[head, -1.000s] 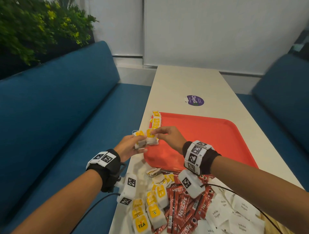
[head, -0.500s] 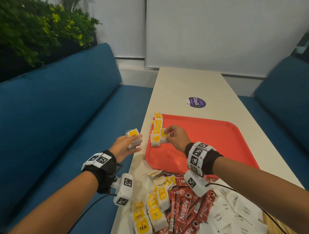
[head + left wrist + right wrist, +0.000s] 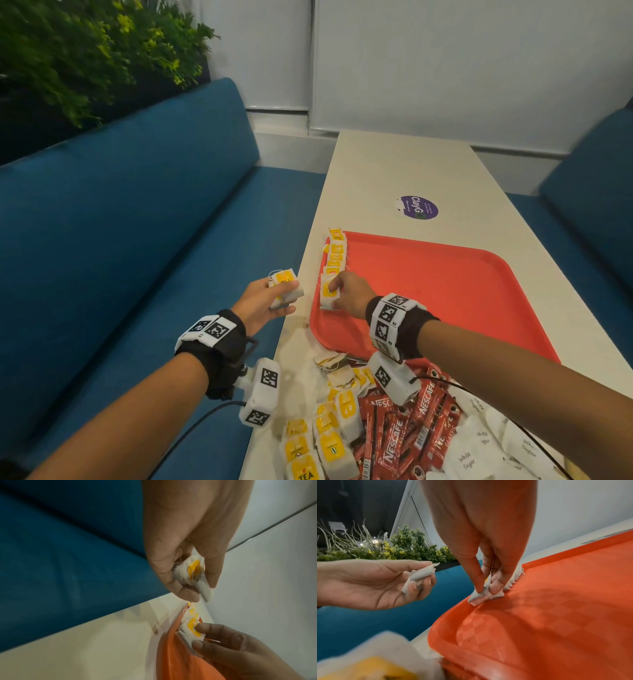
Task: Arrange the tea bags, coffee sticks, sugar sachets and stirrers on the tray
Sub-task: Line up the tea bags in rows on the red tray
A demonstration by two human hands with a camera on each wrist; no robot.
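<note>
An orange-red tray (image 3: 445,301) lies on the long cream table (image 3: 394,164). A row of yellow-labelled tea bags (image 3: 335,253) runs along the tray's left rim. My right hand (image 3: 342,294) pinches a tea bag (image 3: 328,294) (image 3: 481,595) at the near end of that row, its lower edge touching the tray (image 3: 539,608). My left hand (image 3: 270,298) hovers just left of the table edge and holds a small bunch of tea bags (image 3: 286,287) (image 3: 193,574) between thumb and fingers. The right hand's tea bag (image 3: 190,631) also shows in the left wrist view.
Near me on the table lie loose tea bags (image 3: 325,438), red coffee sticks (image 3: 404,435) and white sugar sachets (image 3: 479,448). A purple sticker (image 3: 418,207) sits beyond the tray. Blue benches (image 3: 137,240) flank the table; a green plant (image 3: 85,51) stands behind the left one.
My right hand has carried a tea bag from the left hand's bunch onto the tray's left rim, at the end of the row. The left hand has drawn slightly left, still holding its bags.
</note>
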